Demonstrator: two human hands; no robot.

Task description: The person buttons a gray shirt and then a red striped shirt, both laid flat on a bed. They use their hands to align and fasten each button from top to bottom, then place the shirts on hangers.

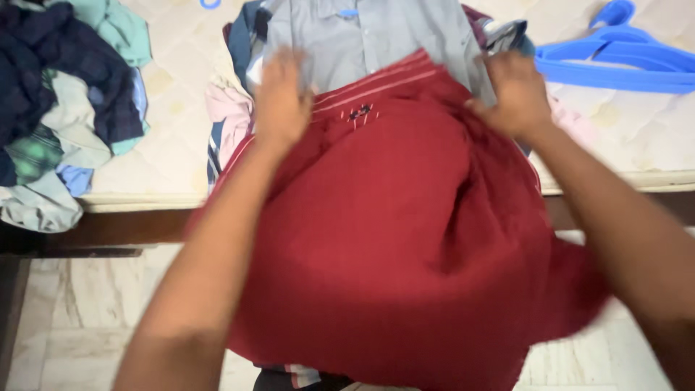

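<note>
We are pinching the soft, light red garment (405, 239) at its upper corners, left hand (281, 101) and right hand (515, 94) closed on cloth.

Left hand (281, 101): bare, no glove, ring or watch, blurred | Right hand (515, 94): bare, no ring or band visible | Forearms: both uncovered to the frame edge, no sleeves in view

Both hands are blurred: the fingers of the left hand (281, 101) and right hand (515, 93) cannot be separated. Under them, the red garment (391, 239) hides the stacked clothes and is cut off at the bottom edge.
</note>
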